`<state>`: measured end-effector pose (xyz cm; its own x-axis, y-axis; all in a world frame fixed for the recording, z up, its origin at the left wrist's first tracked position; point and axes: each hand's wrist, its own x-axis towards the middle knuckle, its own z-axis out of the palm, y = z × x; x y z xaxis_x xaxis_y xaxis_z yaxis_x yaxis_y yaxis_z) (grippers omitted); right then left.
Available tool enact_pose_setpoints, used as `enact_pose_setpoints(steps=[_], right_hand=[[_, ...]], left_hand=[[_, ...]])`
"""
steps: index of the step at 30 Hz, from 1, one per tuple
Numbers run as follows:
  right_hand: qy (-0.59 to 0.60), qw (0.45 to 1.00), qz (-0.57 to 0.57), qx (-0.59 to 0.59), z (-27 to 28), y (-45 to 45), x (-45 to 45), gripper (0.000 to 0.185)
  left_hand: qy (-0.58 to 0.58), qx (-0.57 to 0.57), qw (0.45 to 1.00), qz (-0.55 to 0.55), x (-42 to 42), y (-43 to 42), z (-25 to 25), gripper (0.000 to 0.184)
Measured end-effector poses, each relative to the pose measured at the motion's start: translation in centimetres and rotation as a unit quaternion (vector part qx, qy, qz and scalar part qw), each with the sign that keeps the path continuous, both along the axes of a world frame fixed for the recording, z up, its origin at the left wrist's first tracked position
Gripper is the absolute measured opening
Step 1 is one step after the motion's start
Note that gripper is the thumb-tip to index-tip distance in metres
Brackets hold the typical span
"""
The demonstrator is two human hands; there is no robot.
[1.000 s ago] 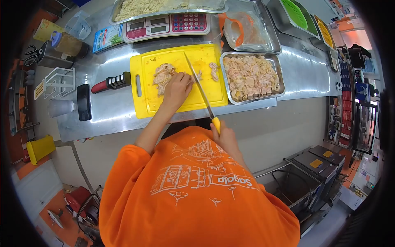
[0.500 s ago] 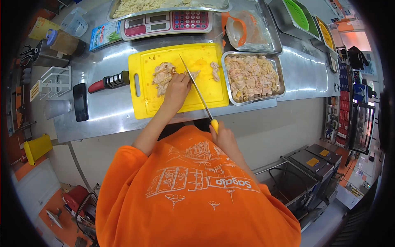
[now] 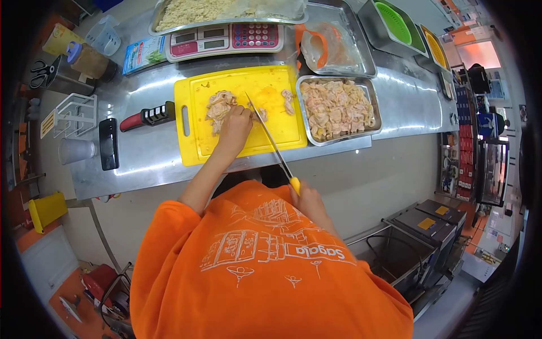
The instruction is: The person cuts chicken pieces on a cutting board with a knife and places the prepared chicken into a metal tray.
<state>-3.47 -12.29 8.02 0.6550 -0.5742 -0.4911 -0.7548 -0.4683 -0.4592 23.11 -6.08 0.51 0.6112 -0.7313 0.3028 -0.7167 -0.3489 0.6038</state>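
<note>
A yellow cutting board (image 3: 197, 148) lies on the metal table with a pile of raw chicken (image 3: 219, 105) on its left half. My left hand (image 3: 235, 131) presses its curled fingers on the right edge of that pile, holding the meat near the blade. In my right hand (image 3: 309, 201), closed round the yellow handle, is a long knife (image 3: 272, 139). Its blade slants over the board, tip away from me, close beside my left fingertips. A small cut piece (image 3: 262, 114) lies by the blade; another strip of chicken (image 3: 288, 102) rests near the board's right edge.
A metal tray of chicken pieces (image 3: 337, 108) stands right of the board. Behind are a scale (image 3: 226, 42), a tray of crumbly food (image 3: 192, 16) and a plastic bag (image 3: 339, 48). To the left lie a knife sharpener (image 3: 148, 116) and a phone (image 3: 109, 144).
The knife has drawn back slightly toward me across the board. My left hand stays at the pile with its fingers a little more curled. The whole view has shifted slightly.
</note>
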Motion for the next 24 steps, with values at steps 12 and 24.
enact_pose_setpoints(steps=[12, 24], right_hand=[[-0.053, 0.999, 0.002, 0.001, -0.7, -0.6, 1.3, 0.033], [-0.216, 0.961, -0.167, 0.050, 2.5, -5.2, 0.4, 0.028]], left_hand=[[0.101, 0.030, 0.994, 0.036, -0.1, 3.0, 3.8, 0.006], [0.056, 0.141, 0.984, -0.095, 0.0, -5.5, 2.2, 0.024]])
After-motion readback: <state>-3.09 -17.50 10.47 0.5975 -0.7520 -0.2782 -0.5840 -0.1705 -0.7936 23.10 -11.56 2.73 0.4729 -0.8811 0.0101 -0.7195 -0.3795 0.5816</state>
